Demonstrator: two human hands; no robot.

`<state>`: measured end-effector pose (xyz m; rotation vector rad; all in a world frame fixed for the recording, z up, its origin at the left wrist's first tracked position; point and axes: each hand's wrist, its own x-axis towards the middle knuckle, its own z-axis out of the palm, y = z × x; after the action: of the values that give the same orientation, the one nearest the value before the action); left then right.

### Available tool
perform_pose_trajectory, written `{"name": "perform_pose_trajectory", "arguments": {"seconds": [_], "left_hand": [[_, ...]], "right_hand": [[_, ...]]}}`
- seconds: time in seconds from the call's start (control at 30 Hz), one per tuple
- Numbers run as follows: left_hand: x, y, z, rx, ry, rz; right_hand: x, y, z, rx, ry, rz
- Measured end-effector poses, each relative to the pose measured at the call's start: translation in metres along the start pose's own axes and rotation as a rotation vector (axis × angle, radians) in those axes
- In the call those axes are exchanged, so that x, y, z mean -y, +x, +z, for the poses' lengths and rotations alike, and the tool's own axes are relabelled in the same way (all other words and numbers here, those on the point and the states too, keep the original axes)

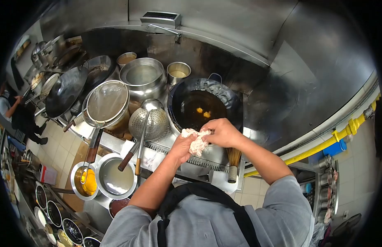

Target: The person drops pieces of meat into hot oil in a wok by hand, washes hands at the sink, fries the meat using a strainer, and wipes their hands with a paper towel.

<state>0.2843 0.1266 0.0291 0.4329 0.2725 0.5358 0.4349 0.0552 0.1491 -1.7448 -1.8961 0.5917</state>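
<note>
A pale pinkish, lumpy clump of what looks like coated raw meat (197, 145) is held between my hands at the near rim of the wok. My left hand (182, 149) has its fingers closed round the clump from the left. From the right, my right hand (222, 132) pinches its upper edge. Just beyond them sits the dark wok (173, 108), holding dark oil (193, 103) in which a few small golden pieces (206, 114) float. A bamboo wok brush (233, 164) stands beside my right forearm.
Left of the wok are a perforated skimmer (137, 123), a ladle (151, 104), a mesh strainer (107, 102) and a steel pot (158, 82). Nearer lie a bowl of cloudy liquid (101, 181) and a bowl of beaten egg (76, 181). Another person (18, 108) stands far left.
</note>
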Motion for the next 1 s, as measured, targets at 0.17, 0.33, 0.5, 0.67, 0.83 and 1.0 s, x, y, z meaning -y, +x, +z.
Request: {"name": "perform_pose_trajectory", "arguments": {"seconds": [0.17, 0.33, 0.5, 0.67, 0.83, 1.0], "left_hand": [[-0.004, 0.009, -0.008, 0.072, -0.032, -0.001], [0.0, 0.009, -0.027, 0.004, -0.202, -0.015], [-0.006, 0.005, 0.003, 0.039, -0.028, -0.024], [-0.016, -0.004, 0.013, -0.01, 0.136, 0.05], [-0.017, -0.006, -0.011, -0.064, 0.132, 0.083], [-0.013, -0.003, -0.023, -0.124, 0.084, 0.073]], "right_hand": [[0.008, -0.007, -0.012, -0.096, 0.529, 0.33], [0.004, -0.004, -0.009, -0.117, 0.685, 0.258], [-0.003, 0.006, 0.023, -0.207, -0.129, -0.253], [0.003, 0.018, 0.009, -0.177, 0.174, 0.036], [0.01, 0.018, -0.024, -0.149, 0.736, 0.217], [-0.03, 0.029, -0.027, 0.041, 1.483, 0.167]]}}
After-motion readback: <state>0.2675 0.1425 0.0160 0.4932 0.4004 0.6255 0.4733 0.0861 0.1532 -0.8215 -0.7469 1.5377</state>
